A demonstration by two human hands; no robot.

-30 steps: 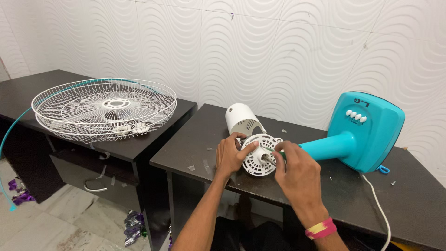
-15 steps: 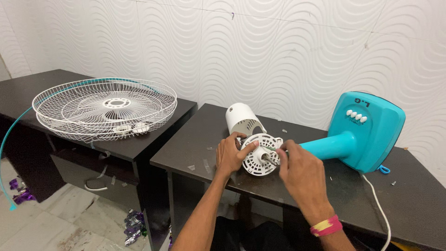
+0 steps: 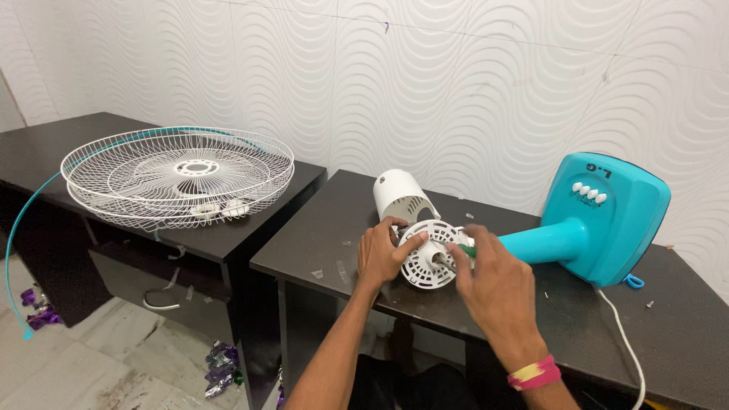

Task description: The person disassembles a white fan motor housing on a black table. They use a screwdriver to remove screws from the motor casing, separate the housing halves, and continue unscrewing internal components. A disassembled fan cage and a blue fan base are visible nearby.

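A white vented motor housing [image 3: 431, 263] is being steadied on the dark surface [image 3: 319, 243] by the left hand [image 3: 382, 254]. A green-handled screwdriver [image 3: 458, 257] is being pressed at its centre by the right hand [image 3: 497, 292]. A white wire fan guard [image 3: 178, 176] is being carried by the neighbouring surface.

White fan motor housing [image 3: 431, 254], lying on its side near the front edge of the dark tabletop [image 3: 326, 250]: a round, vented face plate with the shaft at its centre. Its turquoise neck and base [image 3: 600, 220] extend toward the right rear edge.
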